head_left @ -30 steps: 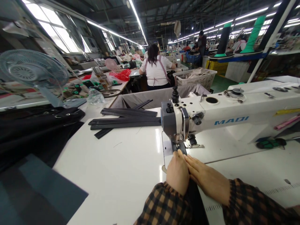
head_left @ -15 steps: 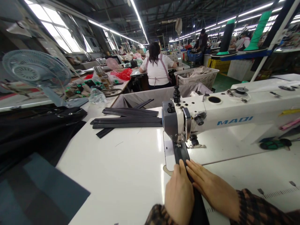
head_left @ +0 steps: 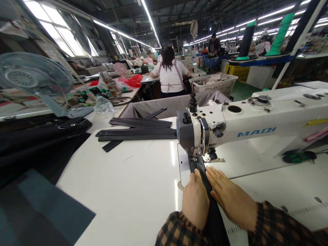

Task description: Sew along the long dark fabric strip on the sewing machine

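Note:
A black strap (head_left: 205,184) runs from under the presser foot of the white MAQI sewing machine (head_left: 246,128) back toward me across the white table (head_left: 128,184). My left hand (head_left: 195,200) lies on the strap's left edge, fingers together and pressing down. On the right edge rests my right hand (head_left: 230,196), fingers stretched flat. Both fingertips are a short way in front of the needle.
A pile of black straps (head_left: 135,131) lies at the table's far side. Dark fabric (head_left: 38,147) and a desk fan (head_left: 36,77) are at the left. A grey cloth bin (head_left: 164,104) stands behind the table. A person in white (head_left: 170,75) sits beyond, beside a basket (head_left: 220,85).
My hands drew back from the presser foot, showing more of the strap, then slid forward again a little. The view shifted slightly.

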`<action>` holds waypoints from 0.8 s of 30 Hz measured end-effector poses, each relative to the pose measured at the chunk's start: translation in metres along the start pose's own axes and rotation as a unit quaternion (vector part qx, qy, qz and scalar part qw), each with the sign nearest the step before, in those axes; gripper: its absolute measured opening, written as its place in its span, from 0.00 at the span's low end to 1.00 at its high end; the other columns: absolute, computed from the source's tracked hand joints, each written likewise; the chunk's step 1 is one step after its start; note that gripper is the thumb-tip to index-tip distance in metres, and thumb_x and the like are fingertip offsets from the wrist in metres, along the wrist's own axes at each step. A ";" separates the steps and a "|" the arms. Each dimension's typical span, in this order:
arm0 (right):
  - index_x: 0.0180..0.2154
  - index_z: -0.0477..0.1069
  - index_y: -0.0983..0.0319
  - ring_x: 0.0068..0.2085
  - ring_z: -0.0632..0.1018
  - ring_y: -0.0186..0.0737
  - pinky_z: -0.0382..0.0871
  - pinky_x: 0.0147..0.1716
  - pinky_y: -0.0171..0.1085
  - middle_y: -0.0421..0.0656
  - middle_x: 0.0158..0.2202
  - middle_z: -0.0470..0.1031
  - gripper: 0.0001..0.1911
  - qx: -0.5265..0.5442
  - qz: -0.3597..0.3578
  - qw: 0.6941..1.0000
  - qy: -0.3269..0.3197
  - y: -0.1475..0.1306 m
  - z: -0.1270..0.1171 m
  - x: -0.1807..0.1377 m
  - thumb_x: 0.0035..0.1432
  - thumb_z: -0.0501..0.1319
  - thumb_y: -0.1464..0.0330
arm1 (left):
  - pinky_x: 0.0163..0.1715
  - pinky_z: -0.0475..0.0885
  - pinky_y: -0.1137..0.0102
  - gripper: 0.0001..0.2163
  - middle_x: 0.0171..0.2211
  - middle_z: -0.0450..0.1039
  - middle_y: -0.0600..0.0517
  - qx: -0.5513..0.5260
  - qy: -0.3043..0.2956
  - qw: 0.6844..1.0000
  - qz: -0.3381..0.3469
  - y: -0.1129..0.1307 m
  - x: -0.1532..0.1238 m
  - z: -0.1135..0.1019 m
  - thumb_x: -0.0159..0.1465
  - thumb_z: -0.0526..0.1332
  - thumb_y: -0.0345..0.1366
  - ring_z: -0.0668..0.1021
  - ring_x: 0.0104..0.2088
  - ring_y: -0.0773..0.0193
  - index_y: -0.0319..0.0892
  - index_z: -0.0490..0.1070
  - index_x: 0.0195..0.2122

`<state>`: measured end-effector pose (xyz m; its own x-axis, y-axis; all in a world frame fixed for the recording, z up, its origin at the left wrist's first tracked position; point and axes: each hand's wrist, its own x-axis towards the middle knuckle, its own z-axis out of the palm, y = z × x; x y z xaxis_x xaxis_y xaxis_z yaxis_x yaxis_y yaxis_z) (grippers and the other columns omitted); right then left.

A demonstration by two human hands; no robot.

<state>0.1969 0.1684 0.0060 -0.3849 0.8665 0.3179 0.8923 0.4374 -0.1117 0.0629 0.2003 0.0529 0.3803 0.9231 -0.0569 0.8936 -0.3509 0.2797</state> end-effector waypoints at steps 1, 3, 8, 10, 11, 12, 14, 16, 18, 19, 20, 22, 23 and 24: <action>0.59 0.43 0.67 0.60 0.51 0.43 0.57 0.55 0.47 0.49 0.60 0.48 0.28 0.001 -0.002 1.000 -0.001 0.000 0.000 0.001 0.58 0.47 0.71 | 0.37 0.66 0.63 0.21 0.41 0.65 0.42 -0.001 0.003 1.000 -0.001 0.000 0.000 0.000 0.60 0.42 0.26 0.74 0.36 0.58 0.30 0.53 0.55; 0.59 0.43 0.66 0.60 0.52 0.42 0.57 0.55 0.46 0.48 0.60 0.48 0.28 0.006 -0.015 1.000 -0.010 0.000 -0.001 0.003 0.58 0.47 0.72 | 0.37 0.66 0.63 0.21 0.42 0.65 0.41 0.004 0.008 1.000 -0.002 -0.001 0.001 0.002 0.60 0.42 0.26 0.73 0.36 0.58 0.29 0.53 0.55; 0.59 0.46 0.65 0.60 0.50 0.41 0.57 0.56 0.45 0.47 0.61 0.47 0.27 0.054 -0.056 0.997 -0.023 0.001 0.001 0.008 0.57 0.46 0.74 | 0.37 0.67 0.62 0.21 0.41 0.66 0.41 0.023 0.016 1.000 0.002 -0.002 0.000 0.002 0.61 0.41 0.26 0.73 0.35 0.58 0.29 0.53 0.55; 0.58 0.47 0.66 0.60 0.50 0.42 0.56 0.56 0.45 0.48 0.60 0.48 0.26 0.067 -0.062 0.996 -0.023 0.000 0.001 0.007 0.58 0.46 0.74 | 0.37 0.67 0.63 0.21 0.40 0.66 0.40 0.025 0.011 1.000 0.007 0.000 -0.001 -0.001 0.61 0.41 0.27 0.73 0.35 0.58 0.29 0.53 0.55; 0.58 0.48 0.66 0.60 0.50 0.42 0.56 0.56 0.45 0.48 0.60 0.49 0.25 0.069 -0.062 0.995 -0.027 -0.001 0.000 0.006 0.58 0.46 0.74 | 0.37 0.67 0.64 0.20 0.40 0.66 0.40 0.027 0.004 1.000 0.009 0.002 -0.001 -0.004 0.61 0.41 0.27 0.73 0.35 0.59 0.29 0.54 0.55; 0.58 0.48 0.66 0.60 0.50 0.41 0.56 0.56 0.45 0.47 0.60 0.49 0.25 0.069 -0.060 0.995 -0.030 -0.003 -0.001 0.005 0.59 0.46 0.73 | 0.36 0.67 0.65 0.20 0.40 0.67 0.40 0.030 -0.008 0.999 0.011 0.004 -0.001 -0.007 0.61 0.41 0.26 0.73 0.36 0.59 0.29 0.54 0.55; 0.58 0.49 0.65 0.60 0.52 0.41 0.56 0.56 0.44 0.47 0.59 0.51 0.24 0.070 -0.055 0.996 -0.029 -0.005 -0.003 0.002 0.59 0.47 0.73 | 0.36 0.68 0.67 0.21 0.41 0.67 0.40 0.035 -0.042 0.998 0.009 0.009 -0.002 -0.012 0.59 0.42 0.24 0.73 0.37 0.60 0.30 0.55 0.54; 0.58 0.49 0.65 0.59 0.53 0.40 0.57 0.56 0.44 0.47 0.59 0.53 0.24 0.073 -0.051 0.996 -0.020 -0.006 -0.005 0.001 0.59 0.47 0.73 | 0.36 0.68 0.68 0.21 0.41 0.67 0.40 0.042 -0.053 0.998 0.007 0.012 -0.002 -0.014 0.58 0.42 0.22 0.73 0.37 0.60 0.30 0.55 0.54; 0.58 0.49 0.65 0.59 0.54 0.40 0.56 0.56 0.44 0.46 0.59 0.53 0.24 0.075 -0.050 0.996 -0.016 -0.004 -0.007 0.003 0.59 0.47 0.74 | 0.36 0.68 0.67 0.21 0.41 0.66 0.40 0.049 -0.033 0.998 0.005 0.011 0.000 -0.013 0.59 0.42 0.23 0.73 0.37 0.59 0.29 0.54 0.54; 0.58 0.50 0.65 0.59 0.54 0.40 0.56 0.57 0.43 0.46 0.59 0.53 0.24 0.075 -0.049 0.996 -0.018 -0.003 -0.008 0.005 0.59 0.46 0.74 | 0.35 0.68 0.67 0.21 0.40 0.66 0.40 0.051 -0.020 0.998 0.007 0.010 0.001 -0.011 0.59 0.42 0.24 0.73 0.36 0.59 0.29 0.53 0.55; 0.57 0.50 0.65 0.59 0.55 0.39 0.56 0.57 0.43 0.47 0.59 0.53 0.24 0.075 -0.049 0.996 -0.020 -0.001 -0.009 0.008 0.59 0.46 0.74 | 0.34 0.68 0.66 0.21 0.40 0.66 0.40 0.053 -0.011 0.999 0.009 0.009 0.003 -0.008 0.60 0.42 0.24 0.73 0.35 0.60 0.28 0.53 0.55; 0.57 0.52 0.66 0.59 0.55 0.39 0.55 0.57 0.43 0.47 0.58 0.53 0.23 0.074 -0.047 0.996 -0.025 0.003 -0.010 0.014 0.58 0.46 0.74 | 0.33 0.69 0.66 0.21 0.40 0.65 0.41 0.049 -0.006 0.999 0.015 0.005 0.008 -0.004 0.59 0.43 0.25 0.73 0.34 0.60 0.28 0.52 0.55; 0.56 0.53 0.67 0.59 0.55 0.39 0.55 0.57 0.43 0.47 0.58 0.53 0.23 0.074 -0.046 0.996 -0.029 0.005 -0.010 0.017 0.59 0.45 0.74 | 0.33 0.69 0.67 0.22 0.40 0.65 0.41 0.045 -0.002 0.999 0.018 0.004 0.010 -0.002 0.58 0.43 0.25 0.73 0.34 0.60 0.28 0.52 0.55; 0.56 0.53 0.68 0.59 0.55 0.38 0.55 0.57 0.42 0.48 0.58 0.53 0.23 0.073 -0.046 0.996 -0.031 0.007 -0.011 0.020 0.59 0.45 0.74 | 0.34 0.69 0.67 0.22 0.40 0.65 0.41 0.040 0.004 0.999 0.020 0.002 0.011 0.000 0.58 0.44 0.25 0.73 0.35 0.60 0.28 0.52 0.55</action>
<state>0.1981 0.1863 0.0216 -0.4819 0.8320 0.2749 0.8101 0.5426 -0.2219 0.0693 0.2101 0.0532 0.4144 0.9093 -0.0391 0.8941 -0.3987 0.2041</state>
